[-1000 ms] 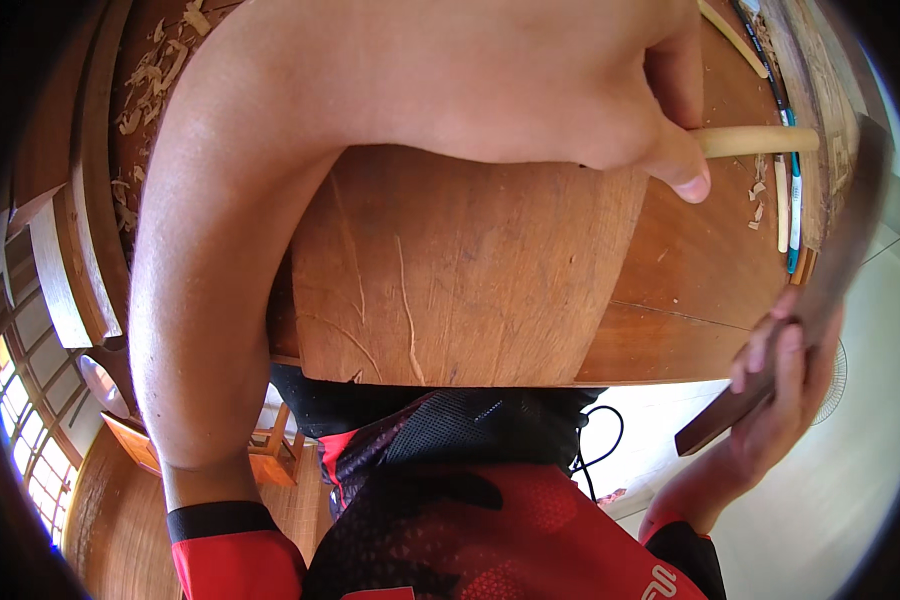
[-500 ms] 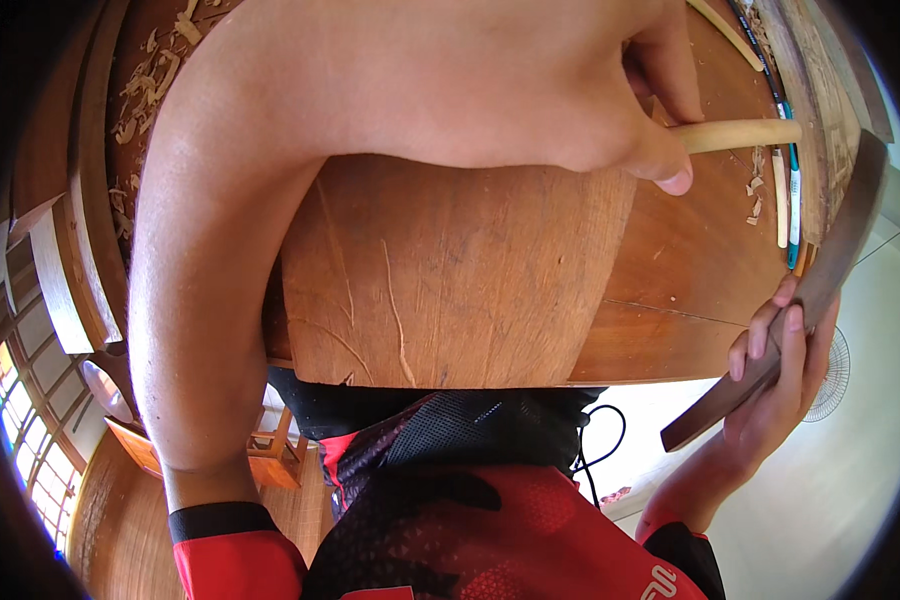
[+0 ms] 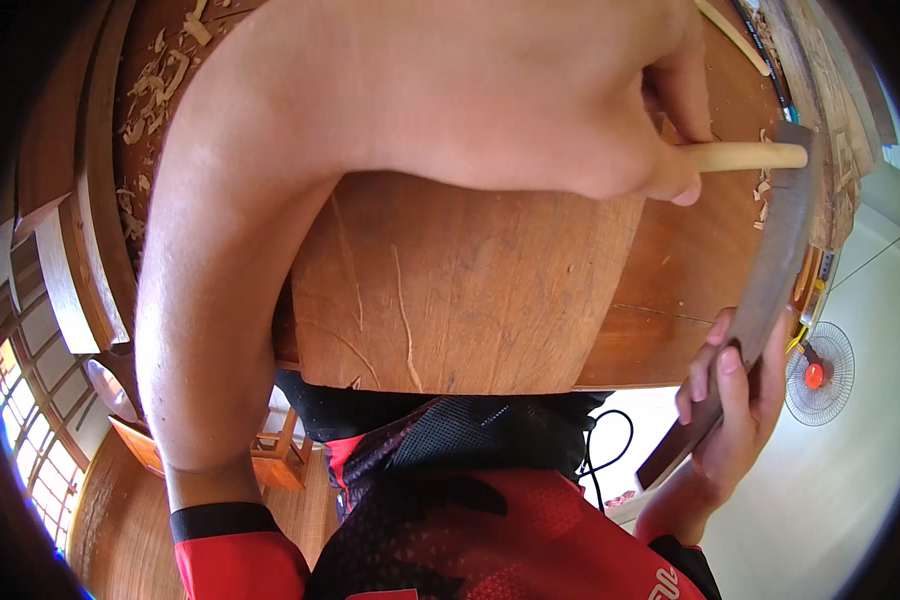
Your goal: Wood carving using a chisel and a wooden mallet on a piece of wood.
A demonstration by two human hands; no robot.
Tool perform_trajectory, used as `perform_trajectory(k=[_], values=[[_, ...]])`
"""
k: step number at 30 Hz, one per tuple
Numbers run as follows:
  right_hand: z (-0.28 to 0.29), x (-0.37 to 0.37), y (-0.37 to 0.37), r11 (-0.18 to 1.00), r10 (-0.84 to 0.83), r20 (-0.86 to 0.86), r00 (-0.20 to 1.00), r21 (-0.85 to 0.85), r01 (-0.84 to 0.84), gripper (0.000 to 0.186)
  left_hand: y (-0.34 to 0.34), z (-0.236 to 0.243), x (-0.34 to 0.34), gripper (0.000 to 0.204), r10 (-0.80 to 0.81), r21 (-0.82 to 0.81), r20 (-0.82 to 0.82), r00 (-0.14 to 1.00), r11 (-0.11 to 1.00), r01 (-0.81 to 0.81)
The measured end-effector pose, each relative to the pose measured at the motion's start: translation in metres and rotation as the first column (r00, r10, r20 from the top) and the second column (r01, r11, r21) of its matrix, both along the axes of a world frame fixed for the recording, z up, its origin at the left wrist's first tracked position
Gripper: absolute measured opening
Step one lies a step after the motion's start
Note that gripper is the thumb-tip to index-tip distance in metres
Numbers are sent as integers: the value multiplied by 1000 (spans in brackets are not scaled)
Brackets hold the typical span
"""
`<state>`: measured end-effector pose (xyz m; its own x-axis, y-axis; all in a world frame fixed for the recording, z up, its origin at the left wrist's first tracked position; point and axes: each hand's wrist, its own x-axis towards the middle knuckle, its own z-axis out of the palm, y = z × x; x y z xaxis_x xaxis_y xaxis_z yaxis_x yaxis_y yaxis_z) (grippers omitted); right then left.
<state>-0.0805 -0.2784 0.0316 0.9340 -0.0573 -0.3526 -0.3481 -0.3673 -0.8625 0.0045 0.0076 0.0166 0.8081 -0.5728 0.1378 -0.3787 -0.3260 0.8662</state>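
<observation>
My left hand (image 3: 530,115) reaches across the top of the view, its fingers closed round a pale wooden rod (image 3: 745,156) like a tool handle. The rod's rounded end sticks out to the right; its other end is hidden in and behind the hand. My right hand (image 3: 740,400) grips the lower part of a long, flat, dark wooden bar (image 3: 778,255), held slanting upward. The bar's upper part overlaps the rod's end; whether they touch I cannot tell. Below my left hand lies a brown wooden board (image 3: 460,290) with several curved lines on its surface.
The board lies on a brown wooden tabletop (image 3: 660,270). Curled wood shavings (image 3: 155,95) are strewn at the far left. Another pale rod (image 3: 735,38) and a dark slim stick (image 3: 765,55) lie far right, beside a rough wooden block (image 3: 838,190). A fan (image 3: 820,375) stands beyond.
The dark bar and my right hand have swung leftward, bringing the bar's upper part to the pale rod's end. My left hand and the rod have shifted slightly right and down in view.
</observation>
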Motion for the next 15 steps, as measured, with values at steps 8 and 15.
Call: perform_trajectory(k=[8,15], values=[[5,-3,-3,997,-70,29,997,-14,70,59,1,4,0,15,-16,33,13,1000,999,16],[3,-1,-8,999,-26,106,994,-35,30,49,-6,10,-2,15,-24,67,18,1000,998,23]])
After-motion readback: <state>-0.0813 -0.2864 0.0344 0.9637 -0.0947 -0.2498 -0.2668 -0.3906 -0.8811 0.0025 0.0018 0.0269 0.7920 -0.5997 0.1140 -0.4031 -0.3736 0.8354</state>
